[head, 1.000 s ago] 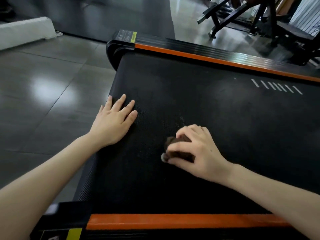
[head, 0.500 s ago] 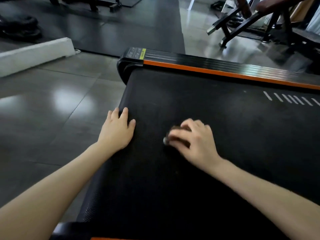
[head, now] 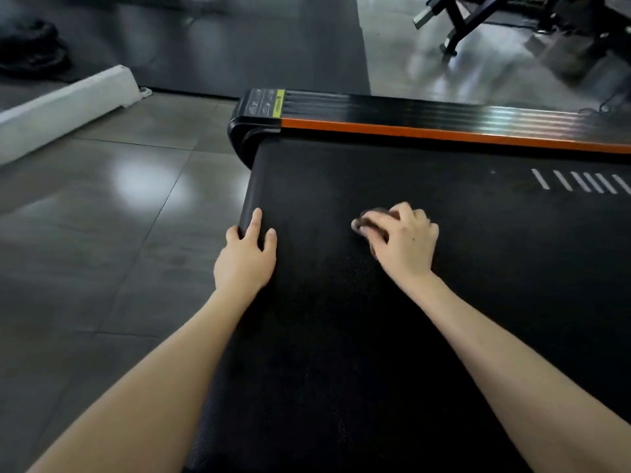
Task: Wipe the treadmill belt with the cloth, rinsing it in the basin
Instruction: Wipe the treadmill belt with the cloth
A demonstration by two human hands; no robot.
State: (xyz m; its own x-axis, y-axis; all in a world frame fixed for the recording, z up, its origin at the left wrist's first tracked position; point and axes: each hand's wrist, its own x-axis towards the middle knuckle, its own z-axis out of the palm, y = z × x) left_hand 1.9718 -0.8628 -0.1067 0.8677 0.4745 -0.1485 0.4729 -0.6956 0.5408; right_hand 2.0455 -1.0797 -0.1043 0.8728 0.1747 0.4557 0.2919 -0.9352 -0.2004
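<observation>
Grey tiled floor (head: pixel 102 233) noted left of the treadmill belt (head: pixel 409 319), with glare patches on it. Belt: black, textured, filling the lower right of the view. A dark mat (head: pixel 239 46) is laid on the floor beyond the belt's far end. Far side rail (head: pixel 444 110) is seen running along the belt's far edge, glossy black, ribbed, edged with an orange strip (head: pixel 444 133). A long white block (head: pixel 68 97) is set on the floor, well left of the belt. A black metal frame (head: pixel 457 18) is seen beyond the belt, blurred.

Left hand (head: pixel 246 257) is laid flat on the belt's left edge, fingers straight and slightly apart, nothing held. Right hand (head: pixel 406 244) is placed on the belt near its middle, fingers curled over the cloth (head: pixel 367 221). Cloth: dark brown, bunched, pressed against the belt; only its left end is exposed past the fingertips. White stripes (head: pixel 580 181) are printed on the belt, right of the right hand.
</observation>
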